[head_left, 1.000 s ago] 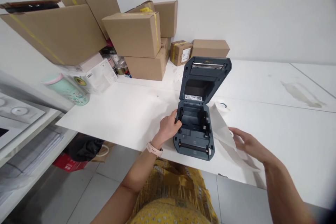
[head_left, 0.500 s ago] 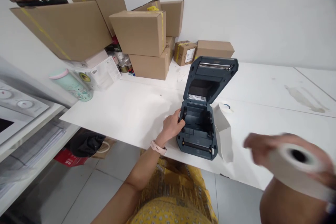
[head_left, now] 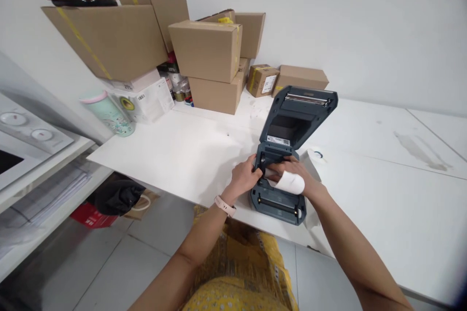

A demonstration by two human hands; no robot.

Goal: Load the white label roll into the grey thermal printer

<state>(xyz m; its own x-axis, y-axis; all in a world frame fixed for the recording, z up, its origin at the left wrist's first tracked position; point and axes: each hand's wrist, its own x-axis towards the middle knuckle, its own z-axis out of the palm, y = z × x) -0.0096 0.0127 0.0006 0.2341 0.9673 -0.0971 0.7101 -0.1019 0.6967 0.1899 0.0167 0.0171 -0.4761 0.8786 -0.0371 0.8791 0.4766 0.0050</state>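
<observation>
A dark grey label printer (head_left: 279, 208) stands on the white table with its lid (head_left: 304, 107) raised. My left hand (head_left: 246, 176) grips the printer's left side wall, thumb over the rim beside the black roll holder (head_left: 262, 159). Inside the printer's bay, my right hand (head_left: 292, 169) holds a white paper roll (head_left: 290, 183), fingers wrapped over it. Part of the roll is hidden under those fingers. I cannot tell whether the roll sits on the holders. At the front of the bay the black platen roller (head_left: 277, 205) shows.
Stacked cardboard boxes (head_left: 206, 51) stand at the back left, with smaller boxes (head_left: 302, 77) behind the printer. A mint tumbler (head_left: 111, 115) stands at the table's left. White backing paper (head_left: 314, 163) lies right of the printer. A white appliance (head_left: 31, 131) is at far left.
My right hand has brought the paper roll from the right side into the open printer. My left hand keeps its place on the printer's side. The view has shifted slightly.
</observation>
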